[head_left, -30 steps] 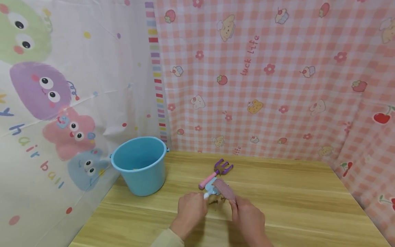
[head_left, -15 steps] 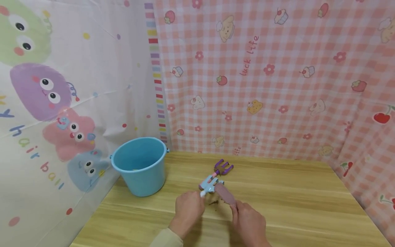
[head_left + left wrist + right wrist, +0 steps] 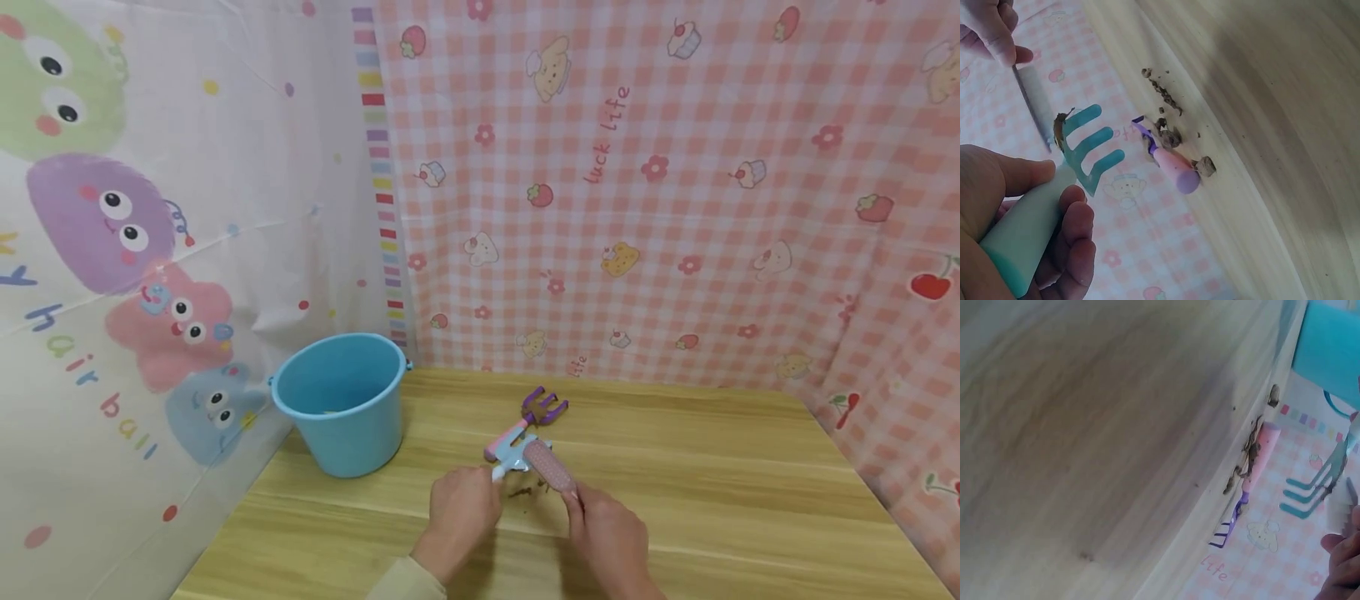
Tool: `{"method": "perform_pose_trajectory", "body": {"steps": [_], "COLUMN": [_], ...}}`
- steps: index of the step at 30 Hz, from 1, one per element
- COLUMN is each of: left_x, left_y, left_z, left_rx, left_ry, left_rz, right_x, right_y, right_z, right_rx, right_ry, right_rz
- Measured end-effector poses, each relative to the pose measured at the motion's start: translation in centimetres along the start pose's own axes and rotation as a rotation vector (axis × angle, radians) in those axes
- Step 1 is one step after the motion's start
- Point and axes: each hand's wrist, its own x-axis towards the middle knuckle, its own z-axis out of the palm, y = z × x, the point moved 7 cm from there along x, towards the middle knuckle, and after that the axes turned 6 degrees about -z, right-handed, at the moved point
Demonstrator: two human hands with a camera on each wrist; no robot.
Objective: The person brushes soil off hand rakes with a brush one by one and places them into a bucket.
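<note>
In the head view my left hand grips a small light-blue hand rake by its pale handle. Its blue tines point away from the fist, and brown dirt clings near their base. My right hand pinches the end of a brush with a dull pink back, and pale bristles show in the right wrist view. The brush head lies against the tine end of the blue rake. Behind them a purple rake with a pink handle rests on the table, its head dirty.
A light-blue bucket stands on the left of the wooden table. Crumbs of brown dirt lie beneath the hands. A white printed cloth hangs at the left, and a pink checked cloth behind.
The blue rake has tilted and shifted slightly left, then back a little to the right. The brush has moved slightly down along its tines. Both hands keep their holds.
</note>
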Motion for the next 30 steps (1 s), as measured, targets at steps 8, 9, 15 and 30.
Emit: {"method": "perform_pose_trajectory", "body": {"steps": [8,9,15,30], "left_x": [-0.1,-0.1,0.0,0.3], "left_y": [0.0,0.1,0.0,-0.5], "left_z": [0.2,0.3,0.1,-0.4], "left_rx": [0.014,0.012,0.02,-0.003], "left_ry": [0.007,0.01,0.049,0.101], "left_rz": [-0.001,0.005,0.001,0.002], "right_x": [0.1,0.1,-0.6,-0.1], "right_y": [-0.3,-0.7,-1.9,-1.3], "right_z": [-0.3,-0.2,0.0,-1.0], "right_rx": [-0.026,-0.035,-0.08,-0.062], "right_ry": [0.003,-0.002,0.055,0.143], "right_rz": [-0.009,-0.036,-0.127,-0.081]}}
